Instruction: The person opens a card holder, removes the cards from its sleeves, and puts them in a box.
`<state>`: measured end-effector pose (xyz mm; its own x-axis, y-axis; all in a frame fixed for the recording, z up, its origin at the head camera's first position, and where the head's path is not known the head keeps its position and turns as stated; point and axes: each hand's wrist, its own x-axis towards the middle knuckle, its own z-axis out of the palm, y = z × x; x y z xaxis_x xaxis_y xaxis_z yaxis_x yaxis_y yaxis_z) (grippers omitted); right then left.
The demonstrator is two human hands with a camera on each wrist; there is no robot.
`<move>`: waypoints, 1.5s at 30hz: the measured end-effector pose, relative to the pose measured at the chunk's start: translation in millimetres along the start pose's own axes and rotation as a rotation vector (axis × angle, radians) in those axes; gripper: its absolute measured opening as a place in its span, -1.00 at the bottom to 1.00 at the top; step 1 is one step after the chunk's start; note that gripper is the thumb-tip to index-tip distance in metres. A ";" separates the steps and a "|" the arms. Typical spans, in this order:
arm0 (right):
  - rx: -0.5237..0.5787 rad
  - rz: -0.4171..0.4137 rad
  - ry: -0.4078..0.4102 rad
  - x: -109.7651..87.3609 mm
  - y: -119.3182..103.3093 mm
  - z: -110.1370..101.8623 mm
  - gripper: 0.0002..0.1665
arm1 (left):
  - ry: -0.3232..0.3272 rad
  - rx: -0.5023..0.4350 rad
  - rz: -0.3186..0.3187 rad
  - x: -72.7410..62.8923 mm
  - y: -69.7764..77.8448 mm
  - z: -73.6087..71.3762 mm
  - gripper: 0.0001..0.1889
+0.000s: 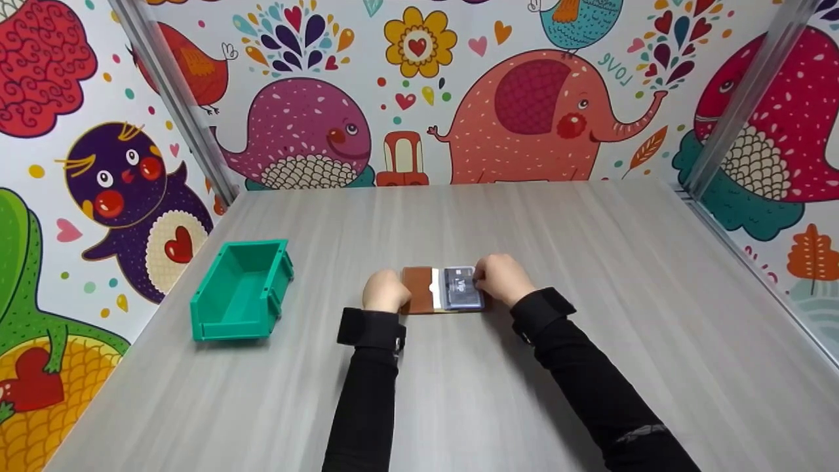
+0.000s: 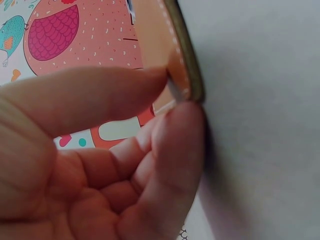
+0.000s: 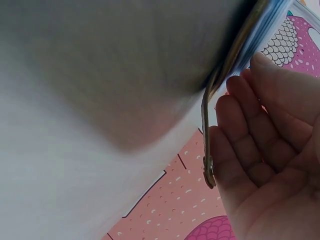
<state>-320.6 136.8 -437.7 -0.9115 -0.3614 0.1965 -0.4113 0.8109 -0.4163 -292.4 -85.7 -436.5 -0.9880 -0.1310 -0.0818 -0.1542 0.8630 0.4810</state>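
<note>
A brown leather card holder [image 1: 419, 298] lies spread on the table, white stitching along its cover edge. Clear plastic card sleeves [image 1: 461, 295] fill its right half, the top one showing a dark card marked VIP. At the left end my left hand [image 1: 385, 292] pinches the cover's corner [image 2: 175, 55] between thumb and forefinger. My right hand [image 1: 503, 278] holds the opposite end, its thumb at the edge of the stacked sleeves [image 3: 265, 32] and fingers curled beneath. A narrow strap with a metal snap [image 3: 208, 170] sticks out beside those fingers.
A green plastic bin [image 1: 239, 295] stands on the table [image 1: 459, 393] to the left of my hands. Printed cartoon walls [image 1: 406, 98] enclose the back and both sides, with metal posts [image 1: 180, 98] at the corners.
</note>
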 end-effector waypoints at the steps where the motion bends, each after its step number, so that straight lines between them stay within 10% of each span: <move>1: 0.003 0.000 0.003 -0.1 -0.4 -0.1 -0.93 | 0.000 -0.002 -0.001 0.0 0.0 0.0 -0.86; 45: -0.046 -0.110 -0.049 -0.4 0.6 0.0 -0.70 | -0.003 0.000 -0.011 1.7 -0.1 -0.1 -0.92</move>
<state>-320.5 137.4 -438.0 -0.8606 -0.4706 0.1946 -0.5091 0.7849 -0.3532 -294.1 -86.0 -436.6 -0.9863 -0.1390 -0.0892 -0.1648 0.8615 0.4802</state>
